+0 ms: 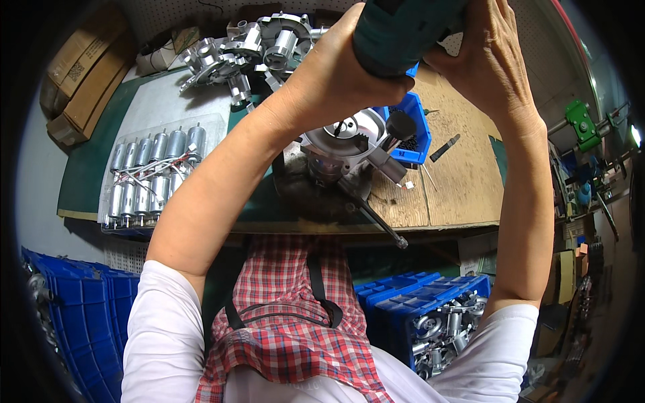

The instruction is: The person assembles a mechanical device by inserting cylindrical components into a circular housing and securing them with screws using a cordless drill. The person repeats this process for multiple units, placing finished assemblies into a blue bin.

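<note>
A dark green power drill [400, 33] is raised close to the camera at the top, its upper part cut off by the frame. My left hand [339, 70] wraps round its body from the left. On the other side, my right hand [487, 64] has its fingers closed against the drill; the fingertips are partly hidden. Below the drill, a silver round metal housing [329, 142] sits on a dark fixture [316, 195] at the table's front edge. My left forearm and the drill hide part of the bench behind.
A blue bin [424, 138] of small black parts stands right of the housing, beside a dark-handled tool [445, 148]. Left lie several small motors [160, 144] on a tray; metal housings [235, 60] are piled behind. A lever [379, 225] juts past the edge. Blue crates [396, 295] stand below.
</note>
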`<state>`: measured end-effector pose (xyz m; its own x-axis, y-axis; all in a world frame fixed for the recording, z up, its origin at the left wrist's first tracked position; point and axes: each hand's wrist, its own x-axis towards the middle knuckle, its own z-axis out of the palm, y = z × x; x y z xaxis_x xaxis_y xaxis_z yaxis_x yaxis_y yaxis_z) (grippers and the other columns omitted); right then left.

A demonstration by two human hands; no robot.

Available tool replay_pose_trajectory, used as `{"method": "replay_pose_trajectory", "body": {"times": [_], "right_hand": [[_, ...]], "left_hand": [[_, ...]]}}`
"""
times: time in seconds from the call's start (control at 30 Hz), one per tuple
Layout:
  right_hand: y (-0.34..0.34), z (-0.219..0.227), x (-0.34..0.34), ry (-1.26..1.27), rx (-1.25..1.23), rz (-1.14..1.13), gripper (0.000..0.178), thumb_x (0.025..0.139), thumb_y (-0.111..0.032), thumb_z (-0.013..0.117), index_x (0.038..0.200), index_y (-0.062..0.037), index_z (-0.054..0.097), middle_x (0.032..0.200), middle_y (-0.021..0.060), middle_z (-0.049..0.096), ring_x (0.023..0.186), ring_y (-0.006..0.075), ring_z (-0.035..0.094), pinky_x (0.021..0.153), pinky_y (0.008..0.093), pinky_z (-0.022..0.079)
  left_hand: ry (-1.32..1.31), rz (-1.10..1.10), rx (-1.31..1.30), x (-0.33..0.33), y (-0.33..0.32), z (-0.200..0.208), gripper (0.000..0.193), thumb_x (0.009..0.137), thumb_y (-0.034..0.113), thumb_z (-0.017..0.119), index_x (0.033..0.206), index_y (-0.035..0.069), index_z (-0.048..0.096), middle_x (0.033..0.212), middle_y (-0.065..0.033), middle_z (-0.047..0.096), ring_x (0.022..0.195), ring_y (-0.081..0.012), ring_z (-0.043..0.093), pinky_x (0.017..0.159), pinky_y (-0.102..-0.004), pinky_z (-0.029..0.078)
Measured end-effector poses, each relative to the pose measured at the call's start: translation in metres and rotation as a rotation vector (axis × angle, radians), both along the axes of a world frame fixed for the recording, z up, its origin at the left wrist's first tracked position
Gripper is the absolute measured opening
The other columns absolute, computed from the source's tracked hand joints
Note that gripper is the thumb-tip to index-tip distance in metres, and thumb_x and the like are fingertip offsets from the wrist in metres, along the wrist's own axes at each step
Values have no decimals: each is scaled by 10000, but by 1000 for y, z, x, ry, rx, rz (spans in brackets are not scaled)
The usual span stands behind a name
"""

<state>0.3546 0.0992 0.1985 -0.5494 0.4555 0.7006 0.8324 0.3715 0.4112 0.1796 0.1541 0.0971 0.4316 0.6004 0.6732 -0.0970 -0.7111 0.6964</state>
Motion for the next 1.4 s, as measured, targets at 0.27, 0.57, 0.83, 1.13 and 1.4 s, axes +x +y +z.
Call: {"method": "replay_pose_trajectory", "body": {"times": [0.27,0.57,0.83,1.13,1.4], "right_hand": [[-21,8,-13,-163,120,19,631,538,-86,854,1064,5,516,951,182,592,920,365,587,869,450,463],[-21,8,-11,-208,200,6,593,491,-96,875,986,-9,560,874,168,636,842,365,628,824,435,478],[-18,9,-20,-146,148,-72,577,491,-98,880,964,-18,560,860,170,648,834,377,633,827,438,482],[-21,7,-24,-150,148,-77,605,496,-88,883,996,-14,551,878,170,644,858,372,633,844,439,473],[-22,-1,-15,-150,155,-121,601,504,-68,873,1008,-8,551,895,171,632,888,357,630,846,434,464]], "left_hand": [[-1,-216,-217,-15,-2,5,319,773,114,797,1033,17,640,845,-16,661,761,-92,606,698,-254,515],[-35,64,-84,-4,-19,7,411,739,100,783,1084,2,582,844,-59,654,777,-121,616,713,-293,534],[-118,20,-4,-6,-12,-4,262,840,190,781,975,7,652,834,-19,651,773,-75,588,705,-257,488],[-101,85,-116,-4,-15,-6,255,835,197,791,948,13,655,806,-6,647,752,-70,586,702,-243,486],[-40,54,-161,-3,-13,-6,245,831,178,794,934,10,648,796,-2,636,743,-62,580,674,-232,476]]}}
